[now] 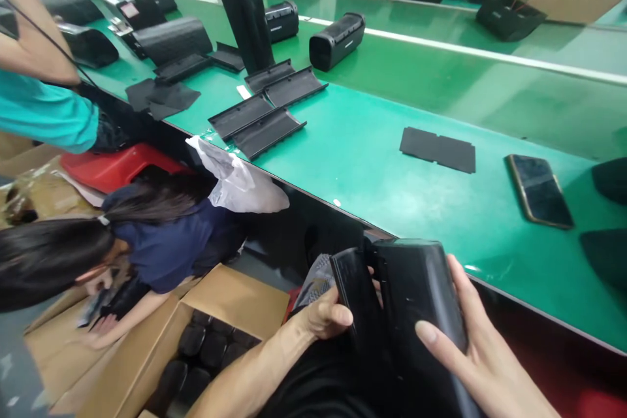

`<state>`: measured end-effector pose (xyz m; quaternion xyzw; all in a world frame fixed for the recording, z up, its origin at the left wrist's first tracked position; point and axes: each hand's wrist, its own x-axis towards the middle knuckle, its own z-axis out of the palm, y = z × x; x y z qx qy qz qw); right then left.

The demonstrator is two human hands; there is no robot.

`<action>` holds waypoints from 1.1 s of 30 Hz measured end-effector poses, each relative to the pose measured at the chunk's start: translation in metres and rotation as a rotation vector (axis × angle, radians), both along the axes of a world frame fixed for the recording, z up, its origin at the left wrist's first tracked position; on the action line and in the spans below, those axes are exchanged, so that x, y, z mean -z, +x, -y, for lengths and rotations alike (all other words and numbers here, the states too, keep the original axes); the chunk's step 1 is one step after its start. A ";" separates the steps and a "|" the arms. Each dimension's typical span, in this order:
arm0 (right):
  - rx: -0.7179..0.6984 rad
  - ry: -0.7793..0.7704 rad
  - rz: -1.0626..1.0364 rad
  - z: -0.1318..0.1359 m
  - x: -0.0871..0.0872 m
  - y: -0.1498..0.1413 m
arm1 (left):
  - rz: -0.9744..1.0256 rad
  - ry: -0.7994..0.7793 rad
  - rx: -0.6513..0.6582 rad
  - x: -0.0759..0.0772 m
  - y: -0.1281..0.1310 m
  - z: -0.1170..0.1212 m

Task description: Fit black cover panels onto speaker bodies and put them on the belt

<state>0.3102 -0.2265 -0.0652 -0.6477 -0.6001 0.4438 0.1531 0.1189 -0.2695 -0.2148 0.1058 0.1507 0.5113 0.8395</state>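
My right hand (473,346) is wrapped round a black speaker housing (416,287), thumb across its face and fingers along its right side. My left hand (326,317) grips a black plastic cover panel (359,294), thumb in front and fingertips behind. The panel stands close along the housing's left side; whether they touch is hard to tell. Both are over my lap at the table's front edge. On the green table (362,144) beyond lie several curved black panels (269,130) and a flat black sheet (438,149).
A phone (539,189) lies at the right. Black speakers (337,41) stand further back, one tall cylinder (245,16) upright. A plastic bag (240,176) hangs off the edge. At lower left, a co-worker (166,235) bends beside a carton (240,294) of black units; another person's arm (39,46) is above.
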 end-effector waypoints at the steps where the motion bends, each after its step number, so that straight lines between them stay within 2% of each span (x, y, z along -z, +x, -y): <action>1: -0.007 0.008 0.007 0.000 0.000 0.000 | -0.006 0.008 0.001 -0.002 0.001 0.000; 8: -0.149 0.060 0.067 -0.002 0.008 -0.007 | -0.048 0.091 0.041 -0.025 0.008 -0.004; 13: -0.218 0.087 0.122 -0.002 0.010 -0.013 | -0.076 0.128 0.020 -0.033 0.010 -0.008; 24: -0.260 0.070 0.202 0.004 0.013 -0.021 | -0.036 0.116 -0.014 -0.014 0.015 -0.004; 28: -0.273 0.063 0.218 0.007 0.019 -0.021 | -0.017 0.094 -0.021 -0.009 0.018 -0.002; 33: -0.319 -0.021 0.211 -0.006 0.026 -0.018 | -0.004 0.056 -0.057 -0.010 0.019 0.000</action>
